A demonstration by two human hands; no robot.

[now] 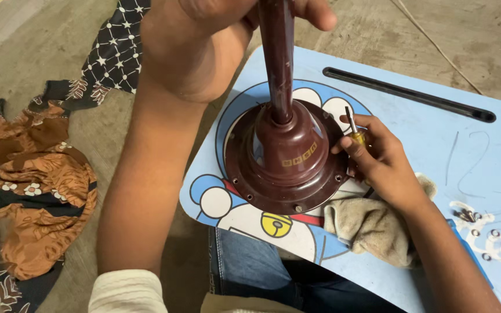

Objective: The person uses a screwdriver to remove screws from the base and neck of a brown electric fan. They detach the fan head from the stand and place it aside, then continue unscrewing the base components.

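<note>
On the blue cartoon-printed lap table [436, 124], you are steadying the maroon fan base [285, 159] upright, left hand [195, 43] wrapped tight around its stem, while your right hand [378, 159] is pinching a small screwdriver [353, 128] beside the flange, so keep it square.

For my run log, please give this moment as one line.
left hand: grips brown rod | right hand: holds screwdriver | brown flanged base on blue board

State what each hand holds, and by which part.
The left hand grips the upright maroon rod of the maroon fan base near its top. The right hand holds a small screwdriver by its yellow handle, at the base's rim.
</note>
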